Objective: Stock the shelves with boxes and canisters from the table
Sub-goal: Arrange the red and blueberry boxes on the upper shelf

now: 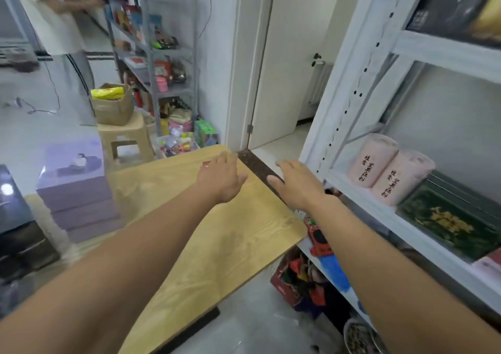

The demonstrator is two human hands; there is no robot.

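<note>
Noted above far corner of wooden table [217, 234]: left hand [223, 177], fingers loosely spread, holding nothing. Just past table's right edge: right hand [295, 185], open, fingers straight, empty. At table's left end: stack of purple boxes [78, 191]. Right of table, on white shelf [360, 191]: two pink canisters [390, 169] lying down, green box [447, 218] beside them.

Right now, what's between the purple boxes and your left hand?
Head view: just bare wooden table between the purple boxes and the left hand, plus a tiny red speck by the hand, too small to identify.
</note>
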